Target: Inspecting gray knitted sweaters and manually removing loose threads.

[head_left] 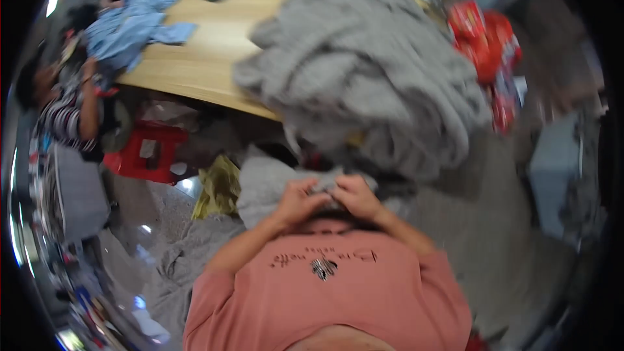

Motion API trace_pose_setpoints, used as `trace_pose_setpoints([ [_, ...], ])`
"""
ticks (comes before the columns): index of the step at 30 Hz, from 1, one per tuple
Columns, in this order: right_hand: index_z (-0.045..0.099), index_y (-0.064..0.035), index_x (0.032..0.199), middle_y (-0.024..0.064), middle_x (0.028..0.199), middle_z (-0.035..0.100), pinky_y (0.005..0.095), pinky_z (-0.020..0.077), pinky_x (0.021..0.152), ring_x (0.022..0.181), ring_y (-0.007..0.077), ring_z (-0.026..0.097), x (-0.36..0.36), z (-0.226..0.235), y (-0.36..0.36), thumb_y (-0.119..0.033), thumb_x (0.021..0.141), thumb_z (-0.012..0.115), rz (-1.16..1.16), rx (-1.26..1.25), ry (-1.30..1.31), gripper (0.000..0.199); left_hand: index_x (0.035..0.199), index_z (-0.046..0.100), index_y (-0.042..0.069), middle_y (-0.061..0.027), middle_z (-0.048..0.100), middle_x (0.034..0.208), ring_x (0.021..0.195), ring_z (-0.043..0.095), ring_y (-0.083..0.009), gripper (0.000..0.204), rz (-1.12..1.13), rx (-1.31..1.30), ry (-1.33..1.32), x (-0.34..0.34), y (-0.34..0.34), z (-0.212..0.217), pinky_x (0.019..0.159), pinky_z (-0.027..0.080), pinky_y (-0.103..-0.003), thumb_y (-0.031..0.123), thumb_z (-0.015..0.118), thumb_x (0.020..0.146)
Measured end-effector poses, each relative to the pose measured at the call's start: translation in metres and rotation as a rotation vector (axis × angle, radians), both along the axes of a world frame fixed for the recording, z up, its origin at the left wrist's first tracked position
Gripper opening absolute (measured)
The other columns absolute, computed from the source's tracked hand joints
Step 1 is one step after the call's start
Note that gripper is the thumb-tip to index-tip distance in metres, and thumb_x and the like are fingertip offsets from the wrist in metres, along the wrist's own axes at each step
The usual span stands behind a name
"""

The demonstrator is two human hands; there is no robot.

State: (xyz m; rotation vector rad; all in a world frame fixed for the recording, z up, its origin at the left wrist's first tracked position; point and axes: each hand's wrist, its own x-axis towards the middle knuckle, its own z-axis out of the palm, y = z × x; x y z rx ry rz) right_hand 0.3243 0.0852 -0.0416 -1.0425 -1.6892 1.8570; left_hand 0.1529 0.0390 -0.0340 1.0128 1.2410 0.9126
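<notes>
Left hand [296, 200] and right hand [356, 196] both pinch the grey garment [273, 182] edge — soft, light, limp; grip at hem.

Grey cloth [328, 187] mostly hidden between blurred hands.

wooden table [214, 45] ahead of me, blue garments [140, 16] on it, red stool [146, 149] below, red packages [484, 39] right, yellow cloth [218, 188]

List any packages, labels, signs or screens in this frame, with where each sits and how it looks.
Red packages: stacked at the table's far right edge, beside the grey cloth pile; glossy red wrappers with pale markings, blurred.
Print on the pink shirt: dark script line over a small black-and-white motif, at the chest.
No signs or screens show.
</notes>
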Motion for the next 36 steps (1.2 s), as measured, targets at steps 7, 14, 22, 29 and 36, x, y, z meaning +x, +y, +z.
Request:
trace_pose_setpoints([
  [7,0.045,0.0011,0.069,0.0179,0.065,0.05,0.0438,0.039,0.055,0.063,0.0387,0.05,0.008,-0.014,-0.026,-0.006,0.071,0.05,-0.13,0.44,-0.014,0.009,0.079,0.06,0.0,0.0039,0.054,0.061,0.054,0.044,-0.0013,0.007,-0.157,0.097,0.34,0.013,-0.005,0.001,0.044,0.033,-0.018,0.001,0.06,0.072],
  [14,0.055,-0.0024,0.08,0.0128,0.077,0.056,0.0371,0.0432,0.062,0.071,0.0296,0.054,0.068,-0.015,-0.023,-0.008,0.067,0.061,-0.444,0.862,-0.312,0.015,0.083,0.06,-0.003,-0.0056,0.062,0.077,0.065,0.057,-0.0096,0.012,0.033,-0.191,-0.118,0.011,0.007,0.003,0.064,0.047,-0.023,-0.001,0.053,0.073],
  [22,0.057,-0.0022,0.096,0.0143,0.091,0.057,0.0386,0.0429,0.077,0.088,0.0336,0.054,0.16,-0.072,-0.021,-0.017,0.056,0.07,-0.577,0.642,-0.729,0.044,0.095,0.055,-0.004,-0.0127,0.06,0.089,0.081,0.059,-0.0212,0.018,0.536,0.02,-0.432,-0.053,0.033,0.02,0.077,0.048,-0.033,0.001,0.048,0.079],
  [29,0.055,0.002,0.1,0.0127,0.089,0.059,0.0295,0.0431,0.076,0.083,0.021,0.056,0.157,-0.111,-0.034,-0.005,0.069,0.058,-0.827,0.451,-0.391,0.032,0.096,0.054,-0.004,-0.0129,0.061,0.09,0.083,0.059,-0.0222,0.019,0.494,-0.042,-0.478,-0.049,0.025,0.009,0.079,0.047,-0.033,0.002,0.047,0.079],
  [36,0.059,0.0004,0.093,0.0095,0.079,0.061,0.0272,0.0446,0.055,0.059,0.0163,0.054,0.123,0.016,-0.036,0.004,0.066,0.051,-0.446,0.59,-0.208,0.028,0.097,0.055,-0.004,-0.0102,0.061,0.089,0.078,0.06,-0.0184,0.024,0.297,-0.239,-0.494,-0.017,0.024,0.014,0.073,0.049,-0.03,0.0,0.053,0.073],
])
